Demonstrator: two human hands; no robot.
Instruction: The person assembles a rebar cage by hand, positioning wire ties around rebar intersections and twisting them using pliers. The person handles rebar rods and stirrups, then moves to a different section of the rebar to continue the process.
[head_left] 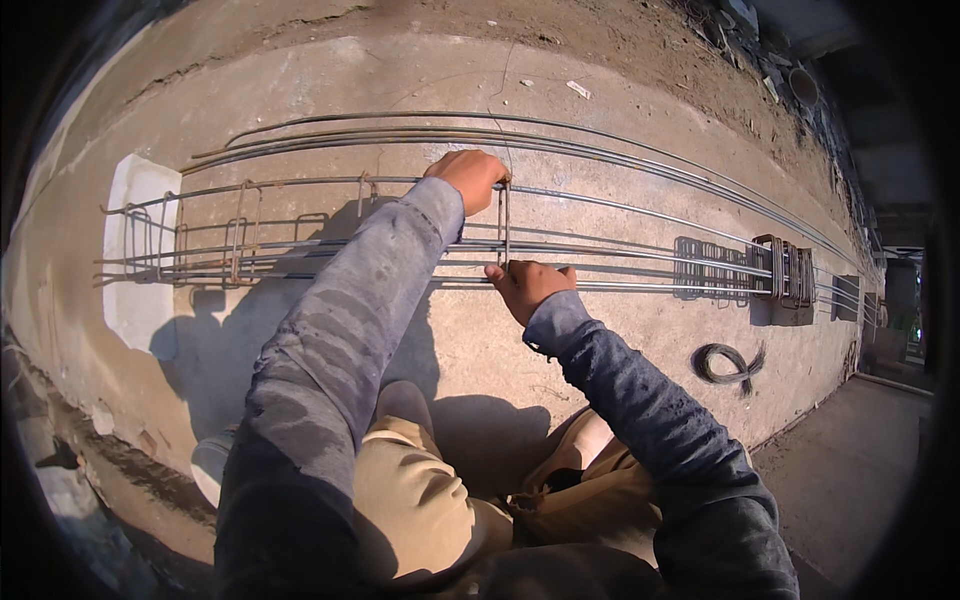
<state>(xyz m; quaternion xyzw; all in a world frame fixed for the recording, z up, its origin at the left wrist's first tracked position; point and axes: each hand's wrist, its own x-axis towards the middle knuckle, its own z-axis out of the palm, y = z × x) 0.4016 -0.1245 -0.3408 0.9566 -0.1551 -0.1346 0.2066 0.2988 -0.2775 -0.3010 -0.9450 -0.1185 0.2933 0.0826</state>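
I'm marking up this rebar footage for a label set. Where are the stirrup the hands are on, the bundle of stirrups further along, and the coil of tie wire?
Held stirrup (504,225), head view, its upright side.
Stirrup bundle (785,270), head view, its middle.
Wire coil (725,362), head view, its loop.

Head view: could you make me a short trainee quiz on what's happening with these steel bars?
1. True or false: the left hand grips the top of the upright stirrup.
2. Where does the wire coil lie? A) on the slab, to the person's right B) on the bars C) in the right hand
3. Fill in: the bunched stirrups hang on the long ____.

Key: 1 true; 2 A; 3 bars.
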